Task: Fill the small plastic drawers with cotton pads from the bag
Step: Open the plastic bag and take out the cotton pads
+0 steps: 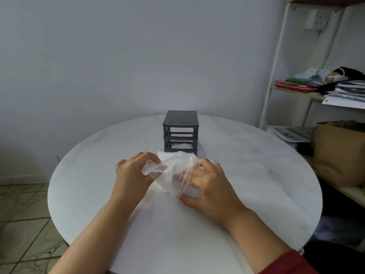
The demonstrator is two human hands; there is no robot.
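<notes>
I see dim, cool, even light, brightest on the round white table (256, 165); shadows are faint. The wall (98, 56) looks smeared. Wide-angle distortion bows the shelf frame (275, 64) at the right edge; the clear bag (173, 175) shows slight glare.

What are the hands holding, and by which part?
Both hold the clear plastic bag: left hand pinches its left edge, right hand grips its right side.

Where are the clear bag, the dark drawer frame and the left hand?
clear bag (171, 173): head view, its crumpled middle.
dark drawer frame (180, 118): head view, its flat top.
left hand (131, 173): head view, back of the hand.
</notes>
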